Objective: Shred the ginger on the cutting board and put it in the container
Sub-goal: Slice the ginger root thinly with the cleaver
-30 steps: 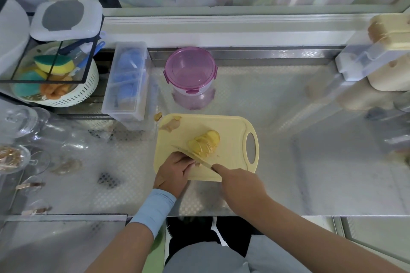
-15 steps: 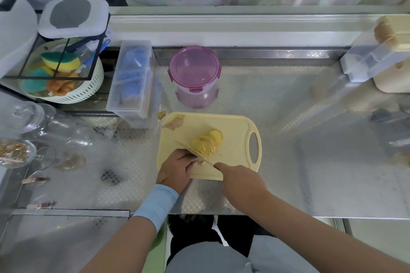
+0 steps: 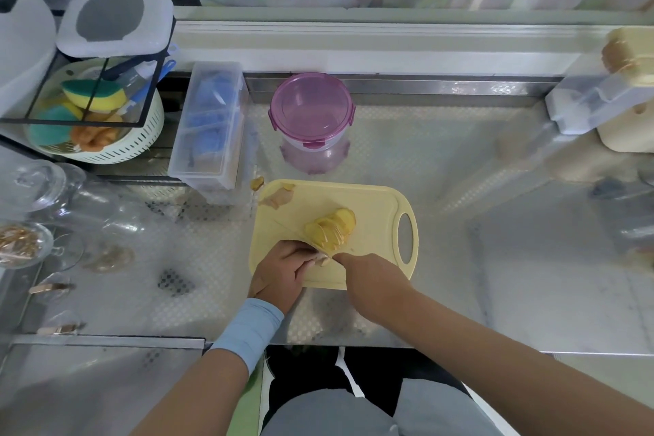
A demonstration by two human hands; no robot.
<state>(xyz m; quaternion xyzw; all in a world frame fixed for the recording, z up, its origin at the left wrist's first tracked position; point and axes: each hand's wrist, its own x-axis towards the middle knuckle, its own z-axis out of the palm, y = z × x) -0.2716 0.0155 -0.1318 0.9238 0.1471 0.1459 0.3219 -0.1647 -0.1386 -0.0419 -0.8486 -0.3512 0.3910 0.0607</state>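
**Slicing the ginger, no shreds yet**

My right hand (image 3: 368, 280) is wrapped round the knife (image 3: 300, 234). (The handle is hidden under the hand, so I only see the thin blade poking out.) The blade slants away to the left across the board (image 3: 371, 203). Its edge sits at the near end of the ginger (image 3: 331, 230). My left hand (image 3: 283, 269) is just beside the right one. Its fingers are curled, and they pinch down on the small uncut end of the ginger, close to the blade.

The ginger lies in the middle of the board. It is a row of thin yellow slices that lean on each other like fallen cards. Some peel (image 3: 277, 198) lies at the far left corner of the board. One little bit lies just off it on the counter (image 3: 442, 188). The container (image 3: 318, 156) stands behind the board, a little apart from it, with its pink lid (image 3: 308, 103) on.

I think the step in hand is slicing, and it looks nearly done. These are slices, not shreds. Next I would cut the last bit with my fingertips tucked well back, as there is so little left to hold. Then I would lay the slices flat and cut them into thin strips. The lid must come off before any ginger goes in.
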